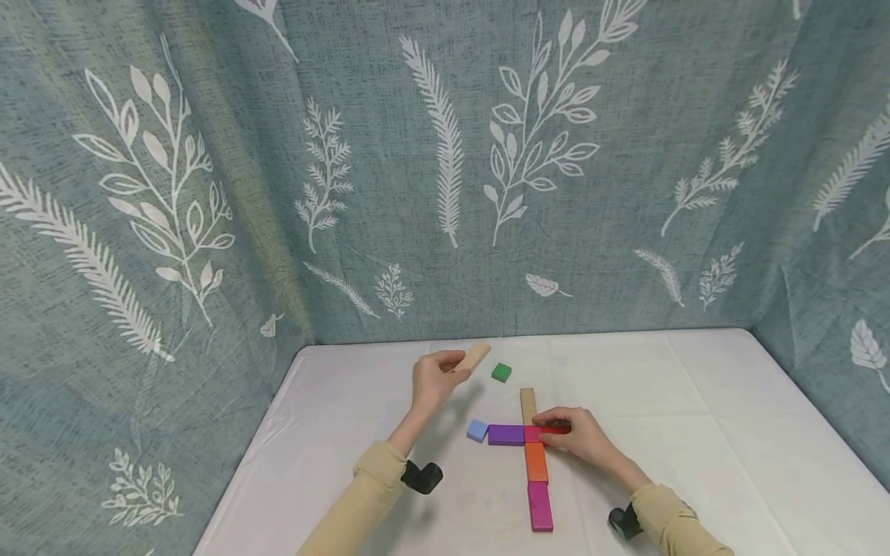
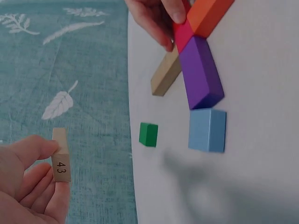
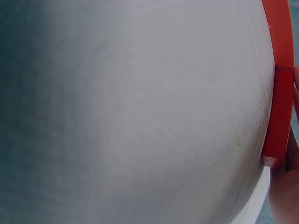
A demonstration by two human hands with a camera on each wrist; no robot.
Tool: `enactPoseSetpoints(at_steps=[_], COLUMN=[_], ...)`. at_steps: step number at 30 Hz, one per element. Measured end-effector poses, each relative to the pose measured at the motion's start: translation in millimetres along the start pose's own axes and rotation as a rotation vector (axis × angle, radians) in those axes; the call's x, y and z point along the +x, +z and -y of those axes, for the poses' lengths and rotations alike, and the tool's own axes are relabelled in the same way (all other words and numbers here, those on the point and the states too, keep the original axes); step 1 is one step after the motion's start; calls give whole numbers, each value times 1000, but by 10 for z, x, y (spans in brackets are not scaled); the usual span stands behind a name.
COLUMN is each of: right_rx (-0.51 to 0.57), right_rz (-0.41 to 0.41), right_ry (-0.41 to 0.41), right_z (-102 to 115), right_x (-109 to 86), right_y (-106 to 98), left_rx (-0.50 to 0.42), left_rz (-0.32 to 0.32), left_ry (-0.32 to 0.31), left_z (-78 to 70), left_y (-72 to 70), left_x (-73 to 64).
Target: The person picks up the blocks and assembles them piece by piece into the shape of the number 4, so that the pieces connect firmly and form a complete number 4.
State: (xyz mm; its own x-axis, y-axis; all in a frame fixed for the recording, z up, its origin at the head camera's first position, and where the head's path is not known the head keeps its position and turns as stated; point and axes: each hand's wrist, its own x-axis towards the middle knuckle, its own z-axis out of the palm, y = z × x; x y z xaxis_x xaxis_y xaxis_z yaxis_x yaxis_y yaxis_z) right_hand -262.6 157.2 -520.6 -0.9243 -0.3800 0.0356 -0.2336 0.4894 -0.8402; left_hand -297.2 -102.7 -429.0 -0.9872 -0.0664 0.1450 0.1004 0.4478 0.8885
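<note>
My left hand [image 1: 434, 378] pinches a plain wooden block [image 1: 473, 357] between thumb and fingers, raised above the far part of the table. In the left wrist view the held wooden block [image 2: 60, 161] shows the number 43 on its end. My right hand [image 1: 579, 434] has thumb and fingers on either side of a red block [image 3: 280, 116] lying on the table. This block forms the right arm of a cross. A pinkish-red square block [image 1: 531, 434] marks the centre, with a purple block [image 1: 506, 435] leftward, a tan block [image 1: 528, 405] beyond and an orange block [image 1: 536, 462] nearer.
A magenta block [image 1: 540, 506] extends the line below the orange one. Left of the purple block lies a small light-blue block [image 1: 477, 430]. Farther back is a small green block [image 1: 501, 372]. A patterned curtain [image 1: 431, 193] stands behind the white-covered table [image 1: 667, 401].
</note>
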Motion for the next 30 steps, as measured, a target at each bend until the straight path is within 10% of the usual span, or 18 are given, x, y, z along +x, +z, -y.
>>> enactPoseSetpoints(at_steps=[30], right_rx=[-24], right_rz=[-8], right_ry=[-5], right_z=[-2], right_x=[-18], right_y=[11], left_rx=[56], left_rz=[27], left_ry=[-48], left_z=[276], left_y=[489], left_x=[-228])
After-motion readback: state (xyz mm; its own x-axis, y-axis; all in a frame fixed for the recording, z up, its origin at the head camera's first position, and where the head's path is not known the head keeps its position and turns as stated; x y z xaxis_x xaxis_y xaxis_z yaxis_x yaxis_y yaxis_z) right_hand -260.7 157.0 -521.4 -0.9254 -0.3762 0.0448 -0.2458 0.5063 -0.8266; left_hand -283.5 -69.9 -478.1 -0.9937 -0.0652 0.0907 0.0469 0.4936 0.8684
